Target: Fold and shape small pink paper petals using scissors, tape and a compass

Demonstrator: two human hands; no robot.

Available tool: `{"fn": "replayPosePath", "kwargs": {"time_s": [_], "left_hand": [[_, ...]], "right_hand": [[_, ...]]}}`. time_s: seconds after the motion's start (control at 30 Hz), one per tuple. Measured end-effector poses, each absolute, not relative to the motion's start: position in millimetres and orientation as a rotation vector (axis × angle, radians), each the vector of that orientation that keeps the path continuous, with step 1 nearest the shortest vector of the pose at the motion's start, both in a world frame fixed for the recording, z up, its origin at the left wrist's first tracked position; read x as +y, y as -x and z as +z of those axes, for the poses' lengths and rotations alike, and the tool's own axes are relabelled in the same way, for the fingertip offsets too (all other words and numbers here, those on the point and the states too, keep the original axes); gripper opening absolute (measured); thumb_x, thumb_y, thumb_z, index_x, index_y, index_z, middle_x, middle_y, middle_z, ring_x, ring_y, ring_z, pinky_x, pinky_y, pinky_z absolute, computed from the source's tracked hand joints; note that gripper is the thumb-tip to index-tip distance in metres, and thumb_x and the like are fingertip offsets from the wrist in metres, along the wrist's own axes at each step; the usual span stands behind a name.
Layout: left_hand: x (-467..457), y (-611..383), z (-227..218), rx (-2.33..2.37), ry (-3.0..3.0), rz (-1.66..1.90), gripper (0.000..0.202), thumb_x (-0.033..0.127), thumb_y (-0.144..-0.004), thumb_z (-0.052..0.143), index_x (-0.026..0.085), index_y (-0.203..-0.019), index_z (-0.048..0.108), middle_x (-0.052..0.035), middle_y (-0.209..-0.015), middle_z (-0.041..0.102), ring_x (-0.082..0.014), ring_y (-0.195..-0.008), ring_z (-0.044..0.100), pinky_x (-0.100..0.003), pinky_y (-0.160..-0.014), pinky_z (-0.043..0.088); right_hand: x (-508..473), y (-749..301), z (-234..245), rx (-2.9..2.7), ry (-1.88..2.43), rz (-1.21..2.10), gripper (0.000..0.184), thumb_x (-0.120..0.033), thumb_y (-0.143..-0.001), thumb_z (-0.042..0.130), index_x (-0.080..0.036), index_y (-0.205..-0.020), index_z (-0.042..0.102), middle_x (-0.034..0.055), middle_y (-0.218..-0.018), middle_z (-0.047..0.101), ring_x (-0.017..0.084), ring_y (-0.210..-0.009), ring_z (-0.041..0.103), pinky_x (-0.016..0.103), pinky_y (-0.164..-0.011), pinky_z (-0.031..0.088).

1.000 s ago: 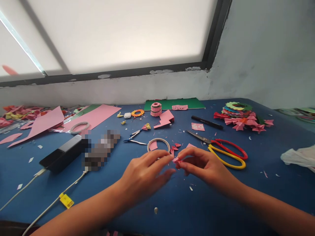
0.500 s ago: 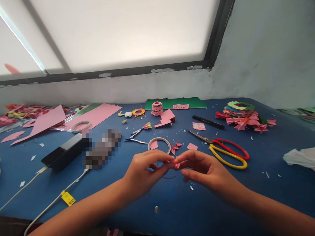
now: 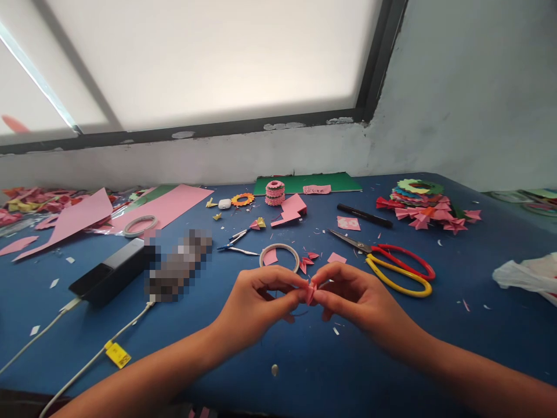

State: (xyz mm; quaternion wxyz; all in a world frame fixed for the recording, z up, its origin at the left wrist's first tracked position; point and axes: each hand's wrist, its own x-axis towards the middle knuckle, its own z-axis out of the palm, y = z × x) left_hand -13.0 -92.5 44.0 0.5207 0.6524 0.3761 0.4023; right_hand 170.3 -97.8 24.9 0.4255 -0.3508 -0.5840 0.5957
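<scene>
A small folded pink paper piece (image 3: 310,294) is pinched between my two hands above the blue table. My left hand (image 3: 261,299) grips its left side with thumb and forefinger. On the other side, my right hand (image 3: 354,293) closes thumb and fingertips on it; part of the piece is hidden by the fingers. Just beyond them lie small folded pink pieces (image 3: 308,260), a pink paper square (image 3: 336,258) and a roll of tape (image 3: 297,255). Scissors (image 3: 374,251) with one red and one yellow handle loop rest to the right of these.
A black pen (image 3: 364,215), a stack of pink scalloped rings (image 3: 275,193) and a green sheet (image 3: 339,183) lie farther back. Pink paper flowers (image 3: 429,213) are heaped at right. On the left are a black device (image 3: 108,267), white cables (image 3: 82,368) and pink sheets (image 3: 174,206).
My right thumb has moved up and now presses on the folded pink paper piece, where it was apart from it before. The view has shifted slightly.
</scene>
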Motion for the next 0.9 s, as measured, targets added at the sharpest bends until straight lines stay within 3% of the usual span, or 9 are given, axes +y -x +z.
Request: {"fn": "replayPosePath", "kwargs": {"time_s": [0.3,0.9], "left_hand": [[-95.0,13.7,48.1,0.846,-1.51,0.941,0.015,0.013,-0.075,0.066,0.017,-0.089,0.072,-0.0039,-0.087,0.068,-0.013,-0.073,0.066,-0.016,-0.051,0.058],[-98.5,17.4,41.8,0.878,-1.532,1.057,0.014,0.015,-0.074,0.069,0.018,-0.088,0.068,-0.0008,-0.073,0.069,-0.0107,-0.059,0.064,-0.019,-0.052,0.057]], "right_hand": [[-96.2,-171.8,25.8,-1.428,0.827,1.523,0.011,-0.031,-0.079,0.064,-0.022,-0.086,0.063,-0.0009,-0.082,0.064,0.01,-0.076,0.061,0.018,-0.06,0.052],[-99.3,-173.5,24.2,-1.408,0.719,1.494,0.003,-0.025,-0.082,0.062,-0.023,-0.084,0.063,0.0005,-0.081,0.068,0.011,-0.074,0.064,0.02,-0.062,0.054]]}}
